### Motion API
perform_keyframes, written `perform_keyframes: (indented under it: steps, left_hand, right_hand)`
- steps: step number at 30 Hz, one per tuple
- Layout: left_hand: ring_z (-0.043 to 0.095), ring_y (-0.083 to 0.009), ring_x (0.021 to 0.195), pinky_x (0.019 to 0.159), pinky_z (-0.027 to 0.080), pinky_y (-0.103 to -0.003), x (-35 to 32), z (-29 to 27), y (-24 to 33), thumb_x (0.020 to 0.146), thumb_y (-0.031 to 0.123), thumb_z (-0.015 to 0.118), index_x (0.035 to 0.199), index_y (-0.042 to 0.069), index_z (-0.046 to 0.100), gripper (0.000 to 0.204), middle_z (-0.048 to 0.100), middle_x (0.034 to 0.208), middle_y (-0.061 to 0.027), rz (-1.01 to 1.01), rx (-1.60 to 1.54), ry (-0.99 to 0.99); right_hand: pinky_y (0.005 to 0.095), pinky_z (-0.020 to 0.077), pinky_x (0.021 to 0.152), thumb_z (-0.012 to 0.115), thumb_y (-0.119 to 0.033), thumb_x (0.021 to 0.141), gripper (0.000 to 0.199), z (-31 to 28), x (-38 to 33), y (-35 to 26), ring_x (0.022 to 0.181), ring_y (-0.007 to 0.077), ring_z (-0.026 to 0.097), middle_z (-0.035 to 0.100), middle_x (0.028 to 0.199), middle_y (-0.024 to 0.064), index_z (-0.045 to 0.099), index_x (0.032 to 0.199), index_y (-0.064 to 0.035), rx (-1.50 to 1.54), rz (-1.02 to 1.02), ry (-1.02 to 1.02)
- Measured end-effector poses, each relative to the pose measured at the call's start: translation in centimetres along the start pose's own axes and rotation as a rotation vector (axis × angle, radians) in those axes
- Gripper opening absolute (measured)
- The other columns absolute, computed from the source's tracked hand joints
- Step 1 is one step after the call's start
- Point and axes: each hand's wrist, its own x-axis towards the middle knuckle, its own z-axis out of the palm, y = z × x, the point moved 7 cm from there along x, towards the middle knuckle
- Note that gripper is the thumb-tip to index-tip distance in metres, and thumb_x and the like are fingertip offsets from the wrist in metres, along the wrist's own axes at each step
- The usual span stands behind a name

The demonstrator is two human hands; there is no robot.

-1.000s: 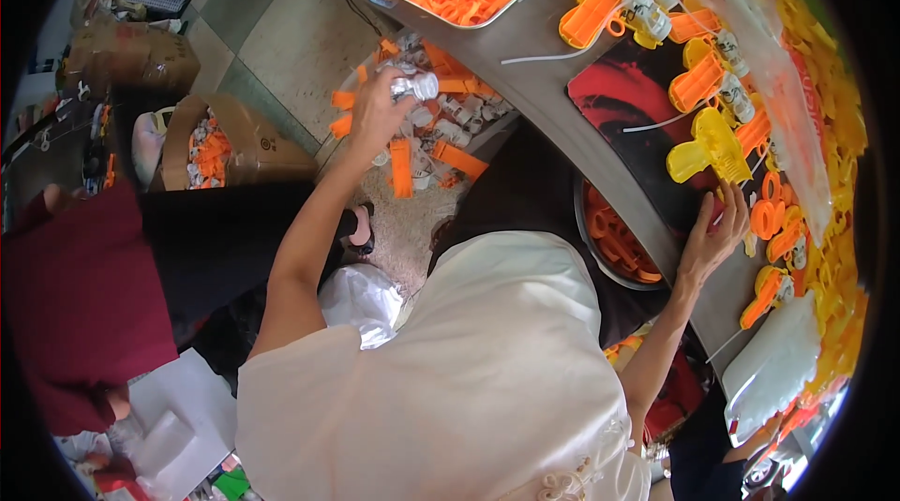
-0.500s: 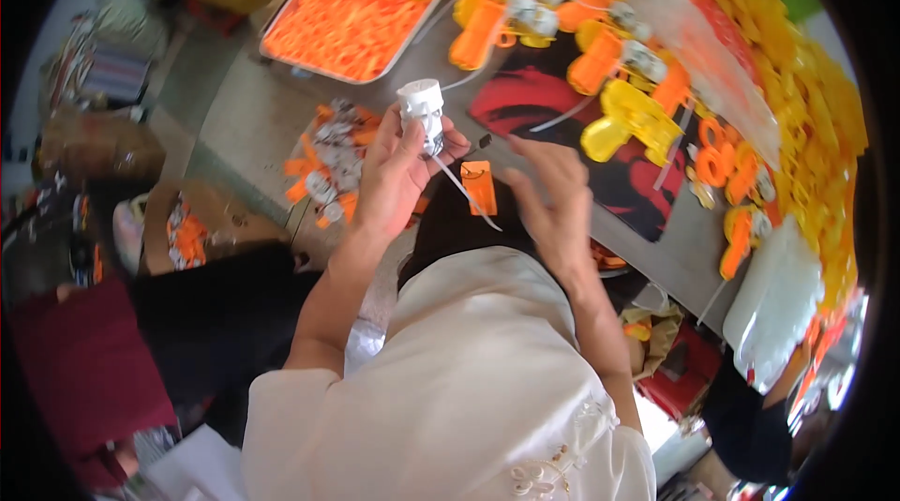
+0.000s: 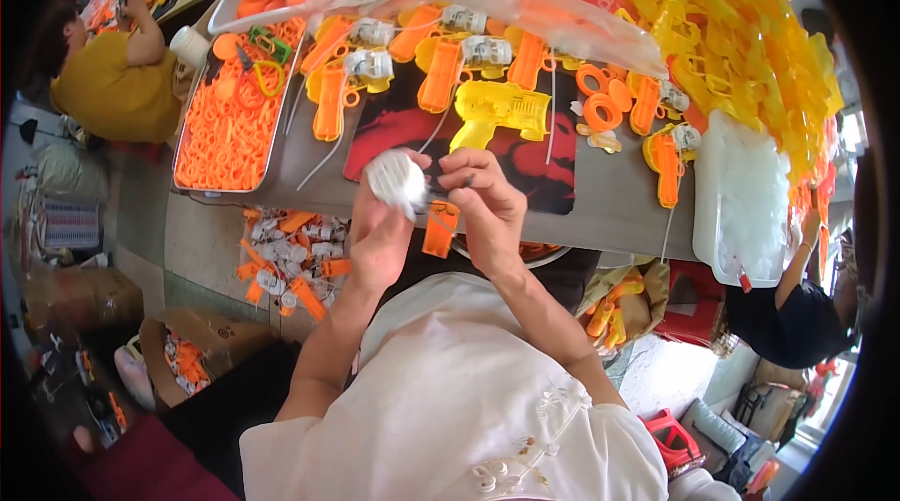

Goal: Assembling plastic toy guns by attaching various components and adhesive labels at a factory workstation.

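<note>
My left hand (image 3: 380, 234) holds a white round motor part (image 3: 396, 178) above the table's near edge. My right hand (image 3: 485, 206) pinches a thin wire or pin (image 3: 448, 190) coming off that part. An orange flat plastic piece (image 3: 439, 229) hangs just below, between both hands. Right behind my hands, a yellow toy gun shell (image 3: 494, 109) lies on a red and black mat (image 3: 525, 164).
A metal tray (image 3: 192, 140) of orange rings stands at the left. Orange and yellow toy guns (image 3: 330, 98) with white motors lie across the table. A white tub (image 3: 741, 201) sits at right. Orange parts (image 3: 291, 257) lie on the floor. Other people work at far left and right.
My left hand came up from the floor pile with the white part to table height. My right hand left the table's edge and joined it at the wire.
</note>
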Motion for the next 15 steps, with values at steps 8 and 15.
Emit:
perform_keyframes:
  steps: [8, 15]
  left_hand:
    - [0.055, -0.0267, 0.112, 0.101, 0.039, -0.043, 9.3, 0.8, -0.8, 0.084, 0.008, 0.063, 0.103, 0.001, 0.067, 0.020, 0.062, 0.114, -0.0118, 0.144, 0.902, -0.208]
    - [0.046, -0.0271, 0.116, 0.098, 0.034, -0.047, 14.3, 1.7, -6.9, 0.075, 0.035, 0.080, 0.105, 0.007, 0.070, 0.042, 0.053, 0.121, -0.0072, 0.500, 1.844, -0.362]
  right_hand:
    - [0.0443, 0.0509, 0.072, 0.058, -0.005, 0.095, 0.008, -8.6, 1.9, -7.3, 0.055, 0.0220, 0.058, 0.065, 0.069, 0.0120, 0.060, 0.091, 0.0011, 0.234, -0.140, -0.044]
    - [0.0234, 0.0438, 0.054, 0.062, -0.009, 0.094, 0.016, -16.1, 4.6, -15.2, 0.058, 0.0095, 0.056, 0.062, 0.071, 0.0049, 0.068, 0.102, 0.0041, -0.397, 0.127, 0.071]
